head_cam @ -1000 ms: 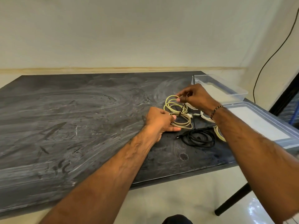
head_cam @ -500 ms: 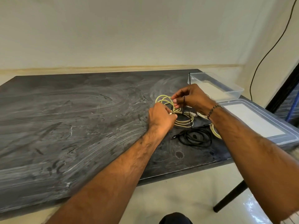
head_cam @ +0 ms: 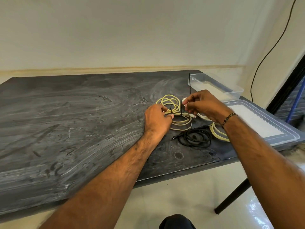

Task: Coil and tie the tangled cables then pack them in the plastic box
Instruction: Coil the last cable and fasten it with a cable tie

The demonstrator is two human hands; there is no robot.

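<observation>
A pale yellow cable coil (head_cam: 171, 103) lies on the dark table (head_cam: 82, 121). My left hand (head_cam: 156, 117) grips the coil's near side where the strands bunch together. My right hand (head_cam: 203, 104) pinches a thin black zip tie (head_cam: 181, 105) that wraps the bunch and stands upright. A second black tie (head_cam: 189, 85) sticks up behind my right fingers. A coiled black cable (head_cam: 196, 137) lies just in front, and another yellowish coil (head_cam: 217, 133) shows partly under my right forearm. The clear plastic box (head_cam: 214, 85) stands at the table's far right corner.
The box's lid (head_cam: 264, 123), clear with a grey rim, lies at the table's right edge. A black wire (head_cam: 270, 48) hangs down the wall at the right. The table's near edge runs diagonally below my forearms, with a black leg (head_cam: 231, 199) on the pale floor.
My right hand has shifted from the coil's far loop toward the bunched strands, and the black tie now stands around them. My left hand has stayed on the coil.
</observation>
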